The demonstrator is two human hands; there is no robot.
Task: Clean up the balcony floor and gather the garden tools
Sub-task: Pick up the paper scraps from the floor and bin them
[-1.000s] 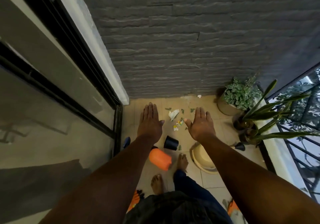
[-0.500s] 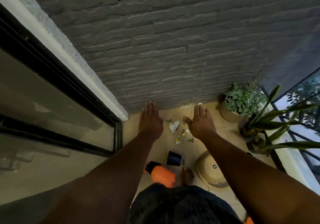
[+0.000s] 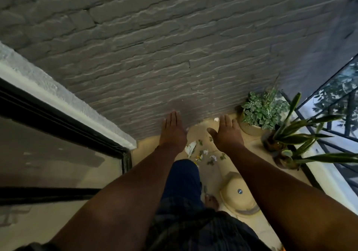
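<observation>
I see both arms stretched fwd, palms down: left hand (image 3: 172, 130) flat w/ fingers straight and pressed together, holding nothing; right hand (image 3: 226, 132) also flat, fingers together, thumb out to its left, holding nothing. Between and just below the two hands, on the beige tiled balcony floor (image 3: 251, 153), lies the litter: a crumpled white paper scrap (image 3: 190, 147) near the left wrist, plus small green leaf bits and paper crumbs (image 3: 210, 157), too small to sort. Below the right forearm sits an upturned beige plastic pot (image 3: 235, 193), its right edge covered by the arm. Right of the right hand: leafy green-white plant in a tan pot (image 3: 259, 113), then a long-bladed snake plant (image 3: 296, 140). My dark trouser leg (image 3: 184, 181) hides the floor under the left forearm; no garden tools I can make out.
</observation>
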